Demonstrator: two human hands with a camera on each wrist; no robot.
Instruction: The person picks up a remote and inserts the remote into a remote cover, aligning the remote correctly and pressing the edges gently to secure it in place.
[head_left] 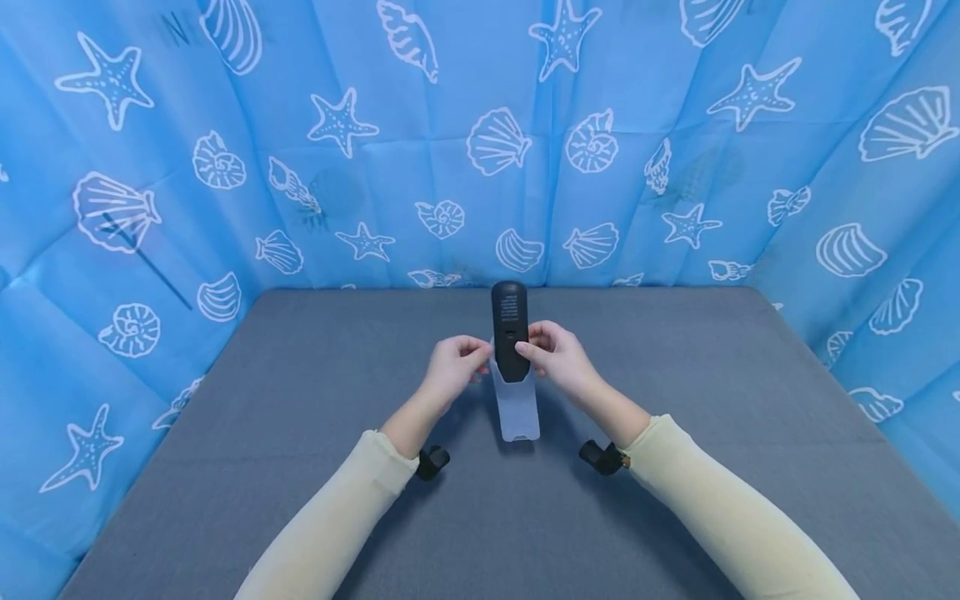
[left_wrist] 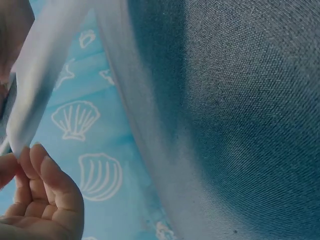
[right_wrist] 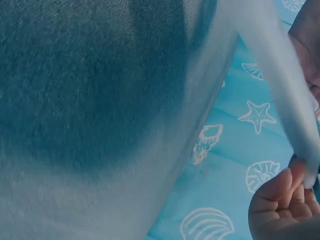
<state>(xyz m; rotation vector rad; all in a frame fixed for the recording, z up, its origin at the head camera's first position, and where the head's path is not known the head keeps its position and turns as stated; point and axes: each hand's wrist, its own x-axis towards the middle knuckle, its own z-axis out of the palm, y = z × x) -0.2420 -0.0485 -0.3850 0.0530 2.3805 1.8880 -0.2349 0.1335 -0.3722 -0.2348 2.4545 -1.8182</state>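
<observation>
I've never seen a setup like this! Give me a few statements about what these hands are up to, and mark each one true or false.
1. The left hand pinches the edge of the cover. True.
2. The remote is completely inside the cover. False: most of it shows beyond the cover's mouth.
3. The right hand lies flat on the table, away from the remote. False: it is up at the remote, touching it.
4. The curtain beyond the table is printed with shells and starfish. True.
5. The cover is as black as the remote. False: it is pale and translucent.
</observation>
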